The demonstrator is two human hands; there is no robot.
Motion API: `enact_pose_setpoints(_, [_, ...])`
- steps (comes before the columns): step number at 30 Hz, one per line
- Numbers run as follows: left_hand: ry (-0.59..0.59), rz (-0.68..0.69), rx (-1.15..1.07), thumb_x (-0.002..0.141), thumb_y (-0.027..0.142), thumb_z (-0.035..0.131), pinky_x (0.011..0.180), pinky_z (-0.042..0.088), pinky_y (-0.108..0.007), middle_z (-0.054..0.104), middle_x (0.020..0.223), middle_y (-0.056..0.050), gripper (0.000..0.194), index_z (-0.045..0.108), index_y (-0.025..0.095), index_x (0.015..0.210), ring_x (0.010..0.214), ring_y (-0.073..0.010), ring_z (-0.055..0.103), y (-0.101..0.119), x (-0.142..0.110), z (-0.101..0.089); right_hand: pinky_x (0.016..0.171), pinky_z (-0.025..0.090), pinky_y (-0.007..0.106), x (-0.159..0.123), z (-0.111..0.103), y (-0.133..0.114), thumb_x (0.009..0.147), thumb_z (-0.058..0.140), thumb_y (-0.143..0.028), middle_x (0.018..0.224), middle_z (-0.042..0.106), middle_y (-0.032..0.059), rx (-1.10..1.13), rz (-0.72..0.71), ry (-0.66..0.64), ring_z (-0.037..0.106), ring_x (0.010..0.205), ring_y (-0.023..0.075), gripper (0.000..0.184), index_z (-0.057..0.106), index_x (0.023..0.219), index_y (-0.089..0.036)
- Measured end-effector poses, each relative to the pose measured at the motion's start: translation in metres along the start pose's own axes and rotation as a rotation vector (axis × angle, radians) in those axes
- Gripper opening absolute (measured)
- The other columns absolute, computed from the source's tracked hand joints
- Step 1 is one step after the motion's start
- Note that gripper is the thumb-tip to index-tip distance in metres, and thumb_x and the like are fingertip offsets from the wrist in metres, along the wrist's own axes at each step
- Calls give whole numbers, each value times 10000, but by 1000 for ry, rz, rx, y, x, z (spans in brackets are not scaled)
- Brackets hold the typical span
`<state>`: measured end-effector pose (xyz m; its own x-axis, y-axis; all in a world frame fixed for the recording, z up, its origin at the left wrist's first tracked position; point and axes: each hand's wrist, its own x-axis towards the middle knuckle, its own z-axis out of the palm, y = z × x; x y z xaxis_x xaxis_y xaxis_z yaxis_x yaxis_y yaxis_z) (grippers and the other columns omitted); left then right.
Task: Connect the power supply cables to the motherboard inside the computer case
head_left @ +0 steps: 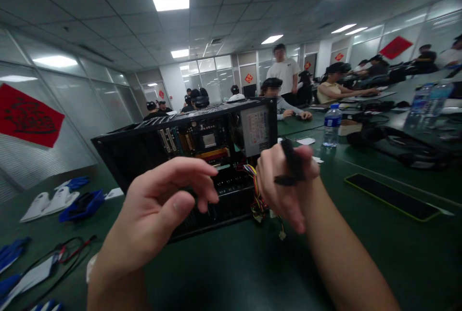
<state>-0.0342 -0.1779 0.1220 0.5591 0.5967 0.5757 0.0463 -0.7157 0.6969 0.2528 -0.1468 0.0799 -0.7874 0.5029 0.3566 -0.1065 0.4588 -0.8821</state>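
A black computer case (187, 113) lies with its side uncovered in front of me, showing a motherboard (195, 135) and a power supply (257, 125) with a label. In front of the case's lower part, my left hand (162, 207) is raised with its fingers bent and thumb apart, holding nothing visible. My right hand (281, 186) is beside the power supply, close to a bundle of coloured cables (257, 186). A black, blurred object (293, 162) sits at its thumb, seemingly gripped; its kind cannot be made out.
Left on the green table (202, 272) are a blue tray (82, 206), white gloves (50, 202) and thin cables (74, 253). To the right are a water bottle (332, 125), a headset (400, 147) and a flat black pad (391, 196). Other people are beyond the case.
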Motion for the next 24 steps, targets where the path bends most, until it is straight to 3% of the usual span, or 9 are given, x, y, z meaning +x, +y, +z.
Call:
enact_pose_setpoints(2, [-112, -35, 44, 724, 545, 829, 667, 568, -314, 738, 883, -89, 652, 664, 220, 1264, 735, -219, 672, 0, 0, 0, 537, 570, 280, 18, 14, -1, 778, 286, -945, 644, 701, 167, 68, 33, -181, 695, 586, 219, 908, 699, 639, -148])
enact_pose_setpoints(4, [-168, -75, 122, 660, 478, 893, 731, 574, -317, 746, 936, -81, 736, 636, 234, 1305, 800, -227, 688, 2, 2, 3, 483, 555, 261, 34, 23, -1, 804, 231, -932, 605, 686, 143, 107, -36, -106, 653, 496, 184, 920, 675, 595, -153])
enact_pose_setpoints(5, [-161, -92, 164, 675, 449, 889, 747, 574, -314, 748, 934, -74, 675, 657, 230, 1269, 814, -224, 692, 2, 3, 6, 456, 544, 255, 41, 26, -1, 815, 203, -925, 579, 671, 128, 122, -79, -42, 620, 446, 164, 924, 652, 567, -156])
enact_pose_setpoints(9, [28, -106, 234, 856, 396, 735, 695, 572, -295, 746, 827, -56, 240, 733, 185, 968, 742, -197, 695, 4, 10, 19, 408, 509, 229, 62, 40, 3, 901, 225, -838, 594, 670, 93, 176, -137, 129, 546, 375, 112, 862, 623, 581, -144])
enact_pose_setpoints(12, [168, -81, 182, 900, 385, 681, 625, 572, -296, 726, 730, -50, 221, 737, 172, 907, 662, -194, 689, 1, 13, 24, 384, 479, 216, 69, 48, 1, 910, 209, -828, 628, 692, 96, 127, -103, 195, 543, 387, 108, 864, 646, 642, -133])
enact_pose_setpoints(15, [215, -89, 104, 878, 373, 713, 568, 560, -288, 708, 683, -42, 225, 744, 158, 935, 593, -182, 669, -2, 14, 24, 390, 464, 206, 70, 50, -4, 918, 211, -818, 675, 713, 102, 19, -105, 294, 561, 417, 105, 867, 673, 684, -123])
enact_pose_setpoints(21, [333, -86, 19, 812, 346, 782, 617, 560, -273, 710, 705, -31, 222, 750, 144, 899, 625, -164, 668, -11, 18, 21, 446, 446, 186, 69, 52, -6, 930, 330, -776, 612, 659, 47, -255, -229, 521, 576, 469, 91, 776, 689, 671, -138])
enact_pose_setpoints(24, [356, -80, -43, 809, 363, 777, 615, 558, -279, 705, 696, -33, 239, 745, 140, 891, 615, -165, 663, -17, 20, 23, 441, 432, 182, 73, 55, 0, 934, 318, -773, 590, 638, 33, -280, -286, 582, 563, 463, 83, 779, 697, 681, -142])
